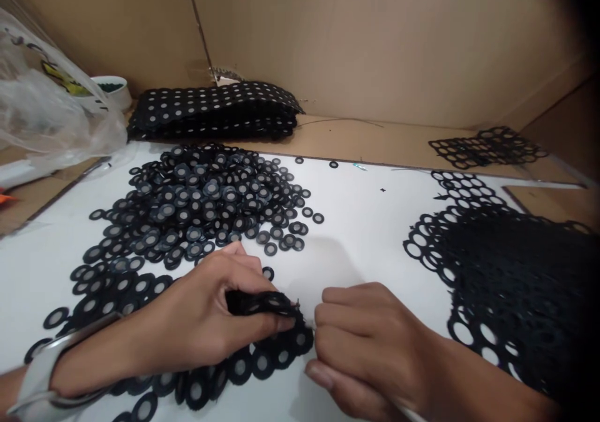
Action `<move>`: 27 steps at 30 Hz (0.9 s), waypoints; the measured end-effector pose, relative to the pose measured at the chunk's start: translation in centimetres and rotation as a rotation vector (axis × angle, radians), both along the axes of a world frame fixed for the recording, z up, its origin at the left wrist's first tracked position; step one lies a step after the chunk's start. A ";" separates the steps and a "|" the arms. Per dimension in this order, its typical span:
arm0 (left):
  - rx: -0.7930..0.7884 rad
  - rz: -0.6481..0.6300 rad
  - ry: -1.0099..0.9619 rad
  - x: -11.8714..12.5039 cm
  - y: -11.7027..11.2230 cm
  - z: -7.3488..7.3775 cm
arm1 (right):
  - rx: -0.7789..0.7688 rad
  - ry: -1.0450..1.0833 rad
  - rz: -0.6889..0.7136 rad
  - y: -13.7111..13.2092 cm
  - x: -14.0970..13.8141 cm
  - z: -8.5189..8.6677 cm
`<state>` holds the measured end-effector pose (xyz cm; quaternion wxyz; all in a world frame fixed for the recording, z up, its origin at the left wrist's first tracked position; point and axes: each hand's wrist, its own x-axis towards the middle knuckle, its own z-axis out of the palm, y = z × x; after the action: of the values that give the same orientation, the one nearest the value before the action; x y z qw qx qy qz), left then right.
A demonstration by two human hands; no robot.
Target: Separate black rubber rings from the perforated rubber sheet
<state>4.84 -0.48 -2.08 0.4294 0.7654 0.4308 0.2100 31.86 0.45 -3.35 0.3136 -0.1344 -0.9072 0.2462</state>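
My left hand (220, 309) is closed on a folded black sheet of joined discs (269, 303), pinched between thumb and fingers. More of the discs with pale centres hang below that thumb, over the white work surface. Just to the right, my right hand (370, 341) is closed around a thin pale stick-like tool (410, 412). Its rear end shows under the palm, and a narrow tip points at the edge of the sheet. Most of the tool is hidden by the fingers, so its kind cannot be made out.
Loose black discs (210, 203) form a heap beyond my left hand. Black punched-out webbing (520, 266) is piled at right. A stack of dotted black sheets (215, 109), a white cup (117, 94) and a clear plastic bag (51, 109) lie behind, before a cardboard wall (375, 40).
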 end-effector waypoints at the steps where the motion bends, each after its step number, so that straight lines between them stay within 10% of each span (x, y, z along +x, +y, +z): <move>1: 0.006 0.000 -0.013 0.0 0.0 0.0 | 0.017 -0.011 0.004 0.0 0.0 0.0; 16: 0.018 -0.067 -0.116 0.4 0.3 0.9 | -0.033 -0.052 -0.014 -0.4 0.0 0.0; 27: 0.403 0.042 0.018 0.7 -0.6 0.3 | -0.782 0.033 -0.124 1.0 1.6 1.6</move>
<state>5.57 -1.06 -1.77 0.2590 0.8287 0.3996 0.2941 33.43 1.45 -1.71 0.2675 -0.2943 -0.7299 0.5559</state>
